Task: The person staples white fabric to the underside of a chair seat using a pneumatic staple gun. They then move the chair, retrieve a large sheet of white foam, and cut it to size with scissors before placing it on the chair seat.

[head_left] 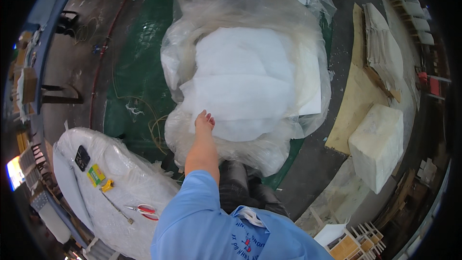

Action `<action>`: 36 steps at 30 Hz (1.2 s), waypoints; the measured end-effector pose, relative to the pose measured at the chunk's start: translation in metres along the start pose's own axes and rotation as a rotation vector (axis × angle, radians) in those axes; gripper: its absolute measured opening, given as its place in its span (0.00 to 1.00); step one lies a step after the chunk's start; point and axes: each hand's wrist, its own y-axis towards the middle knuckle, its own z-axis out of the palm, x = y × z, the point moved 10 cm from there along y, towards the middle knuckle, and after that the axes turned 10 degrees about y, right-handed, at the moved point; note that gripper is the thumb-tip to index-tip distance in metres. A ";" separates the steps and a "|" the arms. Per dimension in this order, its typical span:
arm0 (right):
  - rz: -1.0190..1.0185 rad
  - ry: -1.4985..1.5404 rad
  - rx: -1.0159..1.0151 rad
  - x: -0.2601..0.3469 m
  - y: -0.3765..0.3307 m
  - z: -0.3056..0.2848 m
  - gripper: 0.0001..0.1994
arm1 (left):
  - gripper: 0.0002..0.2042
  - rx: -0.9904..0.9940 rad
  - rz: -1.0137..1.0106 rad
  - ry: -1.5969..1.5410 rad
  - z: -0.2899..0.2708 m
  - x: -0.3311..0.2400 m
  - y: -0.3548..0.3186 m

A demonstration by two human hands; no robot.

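My left hand (205,120) reaches forward over the near left part of a white sheet (240,91), its fingers loosely bent and apart. Nothing shows in them, and I cannot tell if they touch the sheet. Soft-looking and creased across the middle, the sheet lies on top of a large bundle in clear plastic film (178,62). The film is bunched up around it on all sides. At the right, a flat white panel edge (313,82) shows through the film. My right hand is out of view.
A film-wrapped piece (130,178) at lower left carries red-handled scissors (146,211), a yellow-handled tool (107,186), a green-yellow packet (96,175) and a dark phone-like device (82,158). A green mat (139,62) lies underneath the bundle. A wrapped white block (378,144) stands at right.
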 end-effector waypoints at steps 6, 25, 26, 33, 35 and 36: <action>-0.020 0.042 -0.005 -0.008 0.012 0.016 0.25 | 0.13 -0.090 -0.033 0.082 -0.005 -0.005 -0.001; -1.679 -0.029 -0.262 0.417 -0.121 0.127 0.46 | 0.08 0.755 1.241 0.790 0.124 0.111 -0.329; -1.730 0.023 -0.298 0.427 -0.140 0.122 0.44 | 0.09 0.750 1.365 0.859 0.120 0.132 -0.354; -1.996 0.290 -0.109 0.336 -0.177 0.018 0.21 | 0.20 0.683 2.182 1.025 0.008 0.285 -0.515; -2.002 0.253 -0.155 0.283 -0.168 -0.014 0.20 | 0.26 0.559 2.295 1.026 -0.040 0.317 -0.534; -2.035 0.266 -0.182 0.255 -0.170 -0.027 0.19 | 0.29 0.493 2.328 1.035 -0.057 0.328 -0.538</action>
